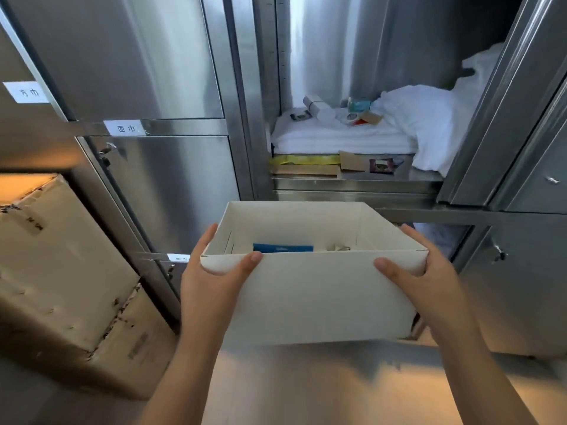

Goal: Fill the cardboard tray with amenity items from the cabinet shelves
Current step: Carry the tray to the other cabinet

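A left hand (211, 271) and a right hand (429, 271) clasp the near corners of the smooth, white, boxy cardboard tray (310, 289). The fingers wrap its side walls and the thumbs lie flat on the front. The tray is held in free air just below the brushed-steel shelf (352, 185), which is stacked with soft folded towels (337, 139). A flat blue packet (282, 248) lies inside the tray, with perhaps a small clip beside it.

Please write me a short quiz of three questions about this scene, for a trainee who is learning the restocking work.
1. True or false: the left hand and the right hand both hold the tray.
2. What colour is the flat packet inside the tray? A. red B. blue C. green
3. Fill the gap: on the open shelf, the small boxes lie on folded white ____.

Key: 1. True. 2. B. 3. towels.
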Demonstrator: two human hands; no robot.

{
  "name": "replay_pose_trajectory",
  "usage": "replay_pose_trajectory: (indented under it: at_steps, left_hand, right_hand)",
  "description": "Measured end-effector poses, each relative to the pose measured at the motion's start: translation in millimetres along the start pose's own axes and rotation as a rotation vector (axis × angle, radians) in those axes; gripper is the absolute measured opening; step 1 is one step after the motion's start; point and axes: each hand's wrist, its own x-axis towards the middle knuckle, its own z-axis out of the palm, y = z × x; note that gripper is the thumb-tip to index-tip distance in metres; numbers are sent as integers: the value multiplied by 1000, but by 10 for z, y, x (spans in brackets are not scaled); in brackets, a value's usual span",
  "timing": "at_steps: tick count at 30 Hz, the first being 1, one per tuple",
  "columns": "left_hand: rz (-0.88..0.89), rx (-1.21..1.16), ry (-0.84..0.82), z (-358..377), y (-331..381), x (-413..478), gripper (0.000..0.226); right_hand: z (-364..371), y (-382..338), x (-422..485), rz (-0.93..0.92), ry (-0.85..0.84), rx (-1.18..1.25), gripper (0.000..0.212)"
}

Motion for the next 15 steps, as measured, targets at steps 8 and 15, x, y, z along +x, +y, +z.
replay_pose_trajectory:
  at_steps: [8,15]
  left_hand:
    - [-11,-23,-52,818,-12,215,75]
    - [25,-5,-109,1344,-80,642,75]
  right_hand:
    - [-446,141,617,20,26,52,81]
    - [-602,198,1112,-9,97,50,82]
